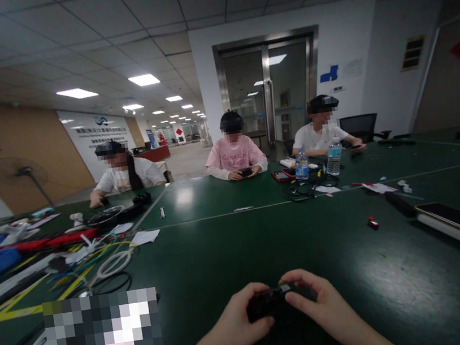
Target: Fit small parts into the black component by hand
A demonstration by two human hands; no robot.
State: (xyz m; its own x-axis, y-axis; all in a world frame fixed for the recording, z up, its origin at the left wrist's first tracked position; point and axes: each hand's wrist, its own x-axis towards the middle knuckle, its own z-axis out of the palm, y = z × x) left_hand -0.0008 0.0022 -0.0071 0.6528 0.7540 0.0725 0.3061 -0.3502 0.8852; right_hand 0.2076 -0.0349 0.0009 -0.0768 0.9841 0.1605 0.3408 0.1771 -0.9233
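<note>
Work sits right between my two hands, just above the near part of the green table [208, 261]. My left hand [249, 309] is curled partway closed, fingers over the far side and thumb along the near one, and it has hold of a small black device [259, 305]. Over on the other side, my right hand [316, 300] is drawn down to a narrow pinch, thumb and forefinger nipping a small greyish piece [285, 288] right at the device's right end. So how far along are we? Both parts are up in hand and brought together, I'd judge, so the setting-up looks done and the fiddly bit is in play. Whether that piece is fixed on, half on or just resting there, I can't tell (it's dark down here, and my own fingertips hide the join). Seating or freeing it looks like the part left open, and nothing in view marks the job as finished. Off to the right, a little red-and-black item [373, 223] lies by itself on the tabletop, touched by neither hand, its part in this unclear.
</note>
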